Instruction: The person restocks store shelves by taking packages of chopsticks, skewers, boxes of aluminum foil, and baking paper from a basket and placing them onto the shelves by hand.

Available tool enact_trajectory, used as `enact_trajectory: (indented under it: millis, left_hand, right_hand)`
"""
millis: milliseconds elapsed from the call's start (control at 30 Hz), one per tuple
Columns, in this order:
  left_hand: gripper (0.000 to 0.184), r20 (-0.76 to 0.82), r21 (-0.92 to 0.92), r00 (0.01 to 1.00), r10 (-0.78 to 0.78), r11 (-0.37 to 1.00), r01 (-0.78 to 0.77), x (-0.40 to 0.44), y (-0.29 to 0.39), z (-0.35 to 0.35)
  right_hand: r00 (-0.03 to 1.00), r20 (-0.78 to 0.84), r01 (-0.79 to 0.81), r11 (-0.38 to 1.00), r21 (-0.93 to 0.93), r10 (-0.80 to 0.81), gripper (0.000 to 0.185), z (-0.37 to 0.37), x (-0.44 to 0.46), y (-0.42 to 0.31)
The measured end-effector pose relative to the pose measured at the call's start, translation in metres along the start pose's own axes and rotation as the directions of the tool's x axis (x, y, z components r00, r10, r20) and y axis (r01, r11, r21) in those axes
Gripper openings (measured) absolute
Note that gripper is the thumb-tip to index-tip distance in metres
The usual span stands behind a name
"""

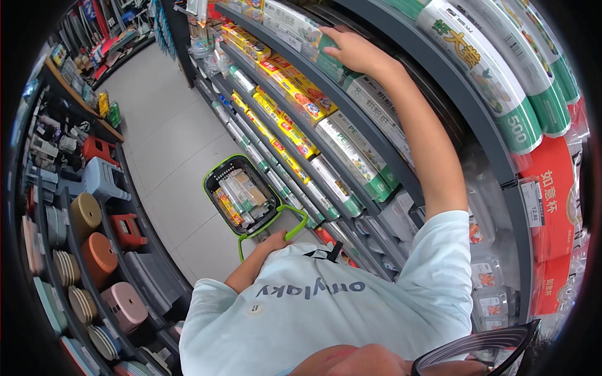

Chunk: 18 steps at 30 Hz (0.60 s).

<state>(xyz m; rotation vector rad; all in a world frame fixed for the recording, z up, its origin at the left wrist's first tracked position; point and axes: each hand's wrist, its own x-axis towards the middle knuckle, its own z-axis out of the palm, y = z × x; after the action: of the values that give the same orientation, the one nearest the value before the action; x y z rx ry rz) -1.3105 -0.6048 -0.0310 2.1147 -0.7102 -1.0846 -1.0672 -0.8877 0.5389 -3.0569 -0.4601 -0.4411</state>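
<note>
My left hand [274,242] is closed round the green handle [298,220] of a black shopping basket [256,164] with a green rim. Inside the basket lie several clear-wrapped packs [243,191] and a yellow-and-red box [227,208]. My right arm stretches up to an upper shelf on the right. There my right hand [360,51] has its fingers extended and apart, at the green end of a white-and-green pack [293,24]. Whether the fingertips touch the pack I cannot tell. Just below the hand are boxes with Chinese print [375,100].
Grey shelf edges [370,122] run along the right, with yellow wrap boxes [295,88] and large bag rolls [480,69]. Red packs [552,219] hang at far right. Across the tiled aisle [166,150], the left shelf holds stools [103,175], bins [99,255] and stacked plates [83,302].
</note>
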Motion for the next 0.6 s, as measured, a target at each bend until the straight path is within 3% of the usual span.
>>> enact_trajectory:
  millis: [100,333,400,433,500,567,600]
  left_hand:
    - [0.067,-0.02,-0.055,0.999,-0.045,0.997,0.044,-0.003,-0.017,0.01]
    - [0.061,-0.014,-0.068,0.998,-0.054,0.996,0.053,-0.007,-0.039,0.024]
    - [0.06,-0.012,-0.043,0.998,-0.065,0.997,0.065,-0.008,-0.041,0.026]
    - [0.059,0.014,-0.049,0.998,-0.059,0.997,0.06,-0.006,-0.046,0.029]
    - [0.058,0.035,-0.063,0.998,-0.06,0.996,0.063,-0.004,-0.056,0.038]
    - [0.057,0.023,-0.069,0.999,-0.042,0.997,0.044,-0.003,-0.061,0.044]
    - [0.057,0.016,-0.074,0.999,-0.046,0.996,0.047,-0.003,-0.062,0.044]
  right_hand:
    - [0.999,0.051,-0.022,0.993,0.119,0.016,0.054,-0.002,0.0,0.005]
    - [0.998,-0.021,0.06,0.992,0.113,-0.057,0.056,0.007,-0.005,0.013]
    - [0.979,-0.205,-0.048,0.968,-0.248,-0.004,0.057,0.012,-0.014,-0.005]
    - [0.978,-0.21,-0.038,0.968,-0.246,-0.014,0.057,0.005,-0.015,-0.02]
    - [0.935,-0.332,0.023,0.953,-0.303,-0.128,0.057,-0.017,-0.017,-0.062]
    - [0.897,-0.374,0.163,0.963,-0.212,-0.234,0.054,-0.025,-0.022,-0.108]
    - [0.887,-0.38,0.254,0.965,-0.073,-0.262,0.054,-0.016,-0.027,-0.126]
